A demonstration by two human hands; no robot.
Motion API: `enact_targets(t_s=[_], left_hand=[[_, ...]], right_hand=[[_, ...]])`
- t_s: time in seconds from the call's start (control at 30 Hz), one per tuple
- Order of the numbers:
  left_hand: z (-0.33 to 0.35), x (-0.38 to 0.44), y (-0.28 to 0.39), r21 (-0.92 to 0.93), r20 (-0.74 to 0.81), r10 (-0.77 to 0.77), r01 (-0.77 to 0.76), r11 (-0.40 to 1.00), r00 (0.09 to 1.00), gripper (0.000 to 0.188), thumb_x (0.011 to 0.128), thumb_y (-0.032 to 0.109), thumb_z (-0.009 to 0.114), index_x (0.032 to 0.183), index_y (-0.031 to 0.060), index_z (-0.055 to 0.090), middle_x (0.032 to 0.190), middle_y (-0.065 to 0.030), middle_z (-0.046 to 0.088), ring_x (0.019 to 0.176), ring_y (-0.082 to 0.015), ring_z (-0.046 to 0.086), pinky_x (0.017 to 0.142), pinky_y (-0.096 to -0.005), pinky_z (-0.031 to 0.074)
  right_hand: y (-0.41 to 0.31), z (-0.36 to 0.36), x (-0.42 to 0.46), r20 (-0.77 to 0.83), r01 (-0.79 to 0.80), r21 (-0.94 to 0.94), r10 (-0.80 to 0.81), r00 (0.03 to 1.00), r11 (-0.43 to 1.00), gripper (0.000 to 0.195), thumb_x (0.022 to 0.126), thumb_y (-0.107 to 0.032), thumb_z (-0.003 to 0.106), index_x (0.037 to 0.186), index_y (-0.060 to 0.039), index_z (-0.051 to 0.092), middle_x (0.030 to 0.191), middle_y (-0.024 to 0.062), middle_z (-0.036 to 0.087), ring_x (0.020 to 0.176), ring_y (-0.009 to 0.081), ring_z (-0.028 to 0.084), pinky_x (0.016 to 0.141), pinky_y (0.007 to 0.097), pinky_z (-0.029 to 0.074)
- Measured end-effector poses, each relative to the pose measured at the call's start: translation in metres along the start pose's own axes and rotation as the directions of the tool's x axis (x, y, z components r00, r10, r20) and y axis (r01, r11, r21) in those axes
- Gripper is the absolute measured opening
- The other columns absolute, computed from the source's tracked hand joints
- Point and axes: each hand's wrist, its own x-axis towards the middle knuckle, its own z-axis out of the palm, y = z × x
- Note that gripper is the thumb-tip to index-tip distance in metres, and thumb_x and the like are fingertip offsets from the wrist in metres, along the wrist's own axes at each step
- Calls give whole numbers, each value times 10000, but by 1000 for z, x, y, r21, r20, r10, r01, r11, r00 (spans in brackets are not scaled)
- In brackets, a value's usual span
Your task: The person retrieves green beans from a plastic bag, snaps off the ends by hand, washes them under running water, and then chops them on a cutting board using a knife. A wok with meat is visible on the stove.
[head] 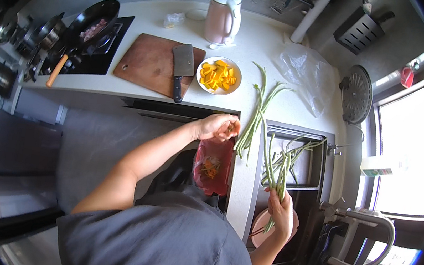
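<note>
My right hand [281, 210] grips a bunch of long green beans [281, 176] over the sink. Curled above the red lined bin [213, 172], my left hand [220, 127] has something small and dark at its fingertips, too small to name. Food scraps lie in the bin. More long beans [254, 126] rest on the white counter beside the sink, and others [292, 154] lie in the metal sink tray [311, 182]. A white bowl [217, 92] of orange pumpkin pieces [217, 75] stands next to a wooden cutting board [141, 62], on which a cleaver [183, 61] lies.
A wok [94, 22] with pieces of meat sits on the stove [116, 37] at the left. A pink kettle [222, 18] and a clear plastic bag [306, 76] are at the back. The curved faucet [389, 241] and a pink basin [260, 222] are on the sink side.
</note>
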Motion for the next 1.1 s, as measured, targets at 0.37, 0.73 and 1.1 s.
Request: enact_targets(t_s=[0.37, 0.73, 1.1], left_hand=[[34, 9, 6, 344, -221, 184, -100, 934, 958, 352, 993, 366, 417, 729, 134, 442, 611, 90, 344, 493, -7, 260, 432, -172, 211], [13, 24, -18, 895, -191, 483, -50, 443, 854, 329, 962, 283, 459, 720, 63, 496, 595, -42, 516, 489, -207, 495, 474, -355, 396], [5, 38, -17, 195, 219, -256, 215, 957, 942, 212, 906, 157, 453, 903, 7, 601, 688, -20, 538, 503, -59, 391, 451, -192, 325]], right_hand=[[-3, 4, -1, 0, 11, -171, -11, 1000, 985, 171, 940, -167, 545, 919, -11, 612, 634, -53, 386, 586, 53, 322, 519, 226, 287], [7, 4, -2, 20, 151, -306, -152, 988, 940, 174, 937, -148, 537, 929, 14, 600, 695, 17, 513, 647, 105, 433, 602, 264, 395], [0, -10, -15, 329, 200, -324, -88, 940, 925, 189, 925, -163, 565, 990, 8, 615, 837, 63, 631, 780, 137, 558, 747, 285, 455]])
